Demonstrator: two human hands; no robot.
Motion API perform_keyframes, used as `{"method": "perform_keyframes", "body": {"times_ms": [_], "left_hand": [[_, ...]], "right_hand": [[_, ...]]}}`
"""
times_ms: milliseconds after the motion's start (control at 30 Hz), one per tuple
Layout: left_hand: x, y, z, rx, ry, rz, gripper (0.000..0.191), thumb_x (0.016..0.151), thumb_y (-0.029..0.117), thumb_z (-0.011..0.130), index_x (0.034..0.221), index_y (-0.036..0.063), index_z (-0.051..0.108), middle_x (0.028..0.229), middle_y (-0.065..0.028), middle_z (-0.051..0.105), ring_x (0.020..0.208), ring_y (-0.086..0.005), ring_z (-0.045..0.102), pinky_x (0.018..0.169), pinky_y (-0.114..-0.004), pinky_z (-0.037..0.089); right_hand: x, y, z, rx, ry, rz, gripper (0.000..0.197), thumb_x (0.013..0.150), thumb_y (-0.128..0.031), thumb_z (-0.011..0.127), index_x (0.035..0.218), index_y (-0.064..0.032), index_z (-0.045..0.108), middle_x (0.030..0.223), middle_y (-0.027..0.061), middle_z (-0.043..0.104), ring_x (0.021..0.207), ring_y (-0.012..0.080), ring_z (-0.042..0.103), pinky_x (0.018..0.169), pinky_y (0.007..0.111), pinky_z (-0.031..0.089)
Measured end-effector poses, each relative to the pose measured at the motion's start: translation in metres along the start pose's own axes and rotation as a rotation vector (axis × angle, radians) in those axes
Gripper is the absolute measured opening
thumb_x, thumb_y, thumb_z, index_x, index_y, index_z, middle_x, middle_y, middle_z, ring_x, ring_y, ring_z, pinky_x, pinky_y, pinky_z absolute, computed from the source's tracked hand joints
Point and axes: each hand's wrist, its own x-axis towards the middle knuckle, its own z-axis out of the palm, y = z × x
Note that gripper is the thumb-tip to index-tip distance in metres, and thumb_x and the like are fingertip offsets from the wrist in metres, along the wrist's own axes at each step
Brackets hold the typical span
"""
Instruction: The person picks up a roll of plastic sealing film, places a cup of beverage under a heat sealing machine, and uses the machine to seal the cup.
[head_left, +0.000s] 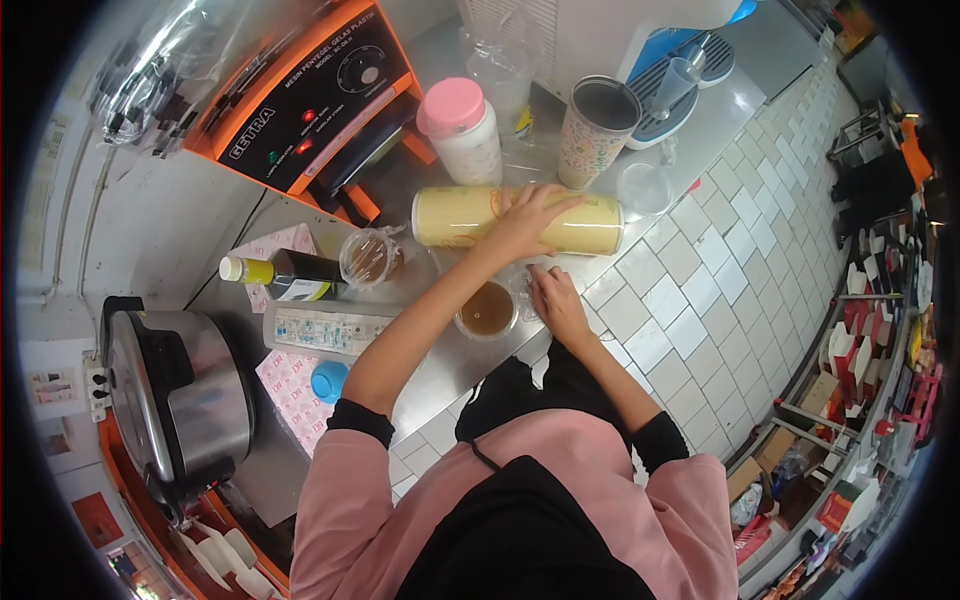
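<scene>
My left hand (529, 223) lies across a yellow-printed roll of cling film (457, 217), with its thumb on the near side and its fingers spread over the top. Close to the counter's front edge, my right hand (556, 304) has curled fingers on crumpled clear plastic film (529, 300). Between my left forearm and right hand stands a clear plastic cup of brown drink (486, 309), partly hidden by the forearm. Another cup (369, 257), wrapped over the top with clear film, is left of the roll.
An orange Getra cup sealer (300, 112) stands at the back left. Behind the roll are a pink-lidded bottle (465, 142) and a patterned tumbler (596, 135). A dark bottle (300, 271), a long plastic case (330, 326), a blue cup (330, 381) and a rice cooker (180, 397) are leftward.
</scene>
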Motion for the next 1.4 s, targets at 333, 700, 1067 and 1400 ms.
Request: {"method": "perform_keyframes", "body": {"times_ms": [333, 700, 1067, 1400], "left_hand": [[0.003, 0.008, -0.001, 0.079, -0.026, -0.042, 0.097, 0.056, 0.017, 0.081, 0.139, 0.0342, 0.034, 0.136, -0.0015, 0.037, 0.127, -0.0276, 0.033, 0.100, -0.064, 0.021], [-0.017, -0.021, -0.047, -0.496, 0.151, 0.051, 0.068, 0.072, 0.018, 0.074, 0.133, 0.0117, 0.044, 0.129, -0.0102, 0.050, 0.123, -0.0233, 0.045, 0.102, -0.045, 0.034], [-0.110, 0.001, -0.040, 0.176, 0.559, -0.310, 0.038, 0.082, 0.012, 0.059, 0.120, 0.0142, 0.055, 0.130, -0.0055, 0.048, 0.128, -0.0287, 0.037, 0.105, -0.046, 0.028], [-0.088, -0.037, -0.035, 0.229, 0.345, -0.213, 0.057, 0.077, 0.028, 0.063, 0.131, 0.0322, 0.048, 0.135, 0.0054, 0.046, 0.128, -0.0224, 0.036, 0.111, -0.049, 0.018]], "right_hand": [[0.007, 0.009, 0.004, -0.326, -0.126, -0.299, 0.039, 0.079, -0.003, 0.058, 0.117, -0.0079, 0.057, 0.085, 0.0077, 0.056, 0.086, 0.0215, 0.051, 0.071, 0.032, 0.040], [0.022, -0.006, -0.044, 0.165, -0.213, 0.087, 0.008, 0.080, -0.005, 0.063, 0.085, 0.0010, 0.061, 0.087, 0.0150, 0.056, 0.077, 0.0351, 0.058, 0.066, 0.043, 0.047], [0.068, -0.014, -0.021, -0.198, -0.226, -0.451, 0.038, 0.070, -0.001, 0.062, 0.108, -0.0020, 0.058, 0.104, 0.0086, 0.054, 0.097, 0.0254, 0.052, 0.080, 0.036, 0.041], [0.084, -0.006, -0.011, -0.317, -0.230, -0.609, 0.032, 0.070, -0.011, 0.055, 0.101, -0.0035, 0.060, 0.090, 0.0050, 0.050, 0.084, 0.0178, 0.051, 0.071, 0.030, 0.040]]}}
